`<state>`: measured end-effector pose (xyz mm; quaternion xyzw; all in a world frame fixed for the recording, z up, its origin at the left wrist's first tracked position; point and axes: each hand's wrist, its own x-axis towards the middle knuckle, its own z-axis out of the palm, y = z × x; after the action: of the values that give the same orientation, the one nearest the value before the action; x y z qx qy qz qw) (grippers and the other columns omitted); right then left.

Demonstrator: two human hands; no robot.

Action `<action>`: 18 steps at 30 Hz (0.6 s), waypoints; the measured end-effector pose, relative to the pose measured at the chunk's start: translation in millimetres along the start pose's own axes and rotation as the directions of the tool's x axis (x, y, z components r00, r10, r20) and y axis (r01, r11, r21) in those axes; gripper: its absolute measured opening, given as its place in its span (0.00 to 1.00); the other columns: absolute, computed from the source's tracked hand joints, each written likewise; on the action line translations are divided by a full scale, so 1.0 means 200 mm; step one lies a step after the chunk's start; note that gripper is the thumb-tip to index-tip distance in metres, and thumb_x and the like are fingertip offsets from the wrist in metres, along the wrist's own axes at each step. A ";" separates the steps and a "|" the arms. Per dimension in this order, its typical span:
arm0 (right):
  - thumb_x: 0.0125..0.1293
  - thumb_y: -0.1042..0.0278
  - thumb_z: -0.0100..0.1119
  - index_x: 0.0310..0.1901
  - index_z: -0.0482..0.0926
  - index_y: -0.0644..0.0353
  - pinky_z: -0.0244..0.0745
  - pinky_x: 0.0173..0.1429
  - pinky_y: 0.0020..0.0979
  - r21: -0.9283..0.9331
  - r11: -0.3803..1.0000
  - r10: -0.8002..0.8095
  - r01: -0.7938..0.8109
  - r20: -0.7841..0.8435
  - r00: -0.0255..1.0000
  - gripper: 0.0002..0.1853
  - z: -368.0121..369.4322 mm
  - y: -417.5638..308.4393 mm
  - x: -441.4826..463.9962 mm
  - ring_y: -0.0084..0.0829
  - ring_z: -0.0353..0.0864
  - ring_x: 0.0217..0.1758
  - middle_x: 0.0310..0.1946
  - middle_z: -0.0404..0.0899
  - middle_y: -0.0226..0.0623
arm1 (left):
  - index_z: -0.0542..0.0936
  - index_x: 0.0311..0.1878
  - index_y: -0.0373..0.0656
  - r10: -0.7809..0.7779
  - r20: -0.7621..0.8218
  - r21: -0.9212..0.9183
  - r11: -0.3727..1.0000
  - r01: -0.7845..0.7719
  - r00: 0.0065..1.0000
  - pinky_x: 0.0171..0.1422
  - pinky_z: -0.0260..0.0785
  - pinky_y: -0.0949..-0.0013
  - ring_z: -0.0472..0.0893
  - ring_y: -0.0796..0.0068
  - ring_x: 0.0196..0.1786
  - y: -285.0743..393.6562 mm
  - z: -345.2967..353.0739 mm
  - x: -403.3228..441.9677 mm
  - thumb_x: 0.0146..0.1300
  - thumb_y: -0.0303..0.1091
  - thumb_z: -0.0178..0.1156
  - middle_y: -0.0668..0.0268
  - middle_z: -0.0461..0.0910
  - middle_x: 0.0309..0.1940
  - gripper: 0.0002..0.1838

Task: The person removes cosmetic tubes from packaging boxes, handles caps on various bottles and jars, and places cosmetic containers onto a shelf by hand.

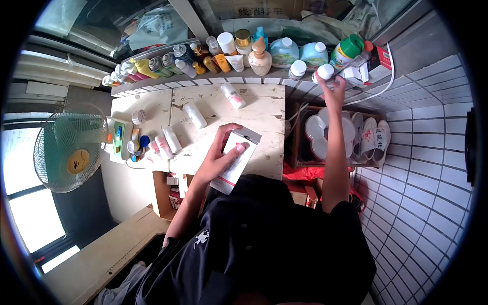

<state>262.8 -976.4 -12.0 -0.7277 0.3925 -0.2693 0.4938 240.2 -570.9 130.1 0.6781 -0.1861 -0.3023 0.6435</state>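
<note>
My left hand [219, 158] is closed around a flat white carton [235, 163] with a grey end and a red stripe, held in front of my body over the table's near edge. My right hand [334, 91] reaches out to the window ledge, its fingers around a small white pill bottle [323, 72] with a white cap. A similar white-capped bottle [297, 70] stands just left of it. On the worn white table [229, 117], a clear-white bottle [194, 115] and a pink-labelled bottle [233, 96] lie on their sides beyond my left hand.
Bottles and tubes line the ledge, among them a peach pump bottle [260, 60] and a green-capped bottle [347, 51]. A wire-cage fan [71, 147] stands left. Right of the table, a crate holds a flower-shaped tray [333, 134] and shoes [375, 140]. A white cable [390, 76] hangs by the tiled wall.
</note>
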 end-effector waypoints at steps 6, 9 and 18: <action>0.54 0.44 0.80 0.49 0.79 0.64 0.85 0.41 0.39 -0.152 0.984 -0.089 0.095 0.049 0.995 0.33 0.05 0.06 0.03 0.43 0.82 0.49 0.49 0.79 0.45 | 0.66 0.70 0.42 -0.003 -0.034 0.066 0.998 0.005 0.999 0.73 0.59 0.69 0.69 0.73 0.66 -0.01 -0.02 -0.01 0.75 0.37 0.61 0.62 0.70 0.62 0.26; 0.55 0.44 0.79 0.48 0.79 0.64 0.82 0.48 0.41 -0.143 0.965 -0.210 0.218 0.072 0.975 0.32 0.06 0.07 0.03 0.43 0.83 0.48 0.45 0.82 0.44 | 0.66 0.70 0.42 -0.013 -0.055 0.054 0.998 0.015 0.998 0.71 0.61 0.69 0.70 0.73 0.64 -0.01 -0.02 -0.01 0.75 0.38 0.61 0.63 0.71 0.61 0.26; 0.58 0.52 0.80 0.44 0.78 0.64 0.81 0.49 0.40 -0.071 0.936 -0.343 0.345 0.043 0.938 0.26 0.16 0.07 -0.04 0.43 0.85 0.47 0.44 0.83 0.44 | 0.65 0.70 0.40 -0.002 -0.055 0.033 0.999 0.004 0.998 0.69 0.63 0.69 0.73 0.74 0.61 0.00 -0.02 0.00 0.75 0.34 0.62 0.62 0.72 0.58 0.26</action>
<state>279.7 -957.0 -36.2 -0.8077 0.2618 -0.3253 0.4163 241.8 -568.2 131.0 0.6970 -0.1722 -0.2813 0.6367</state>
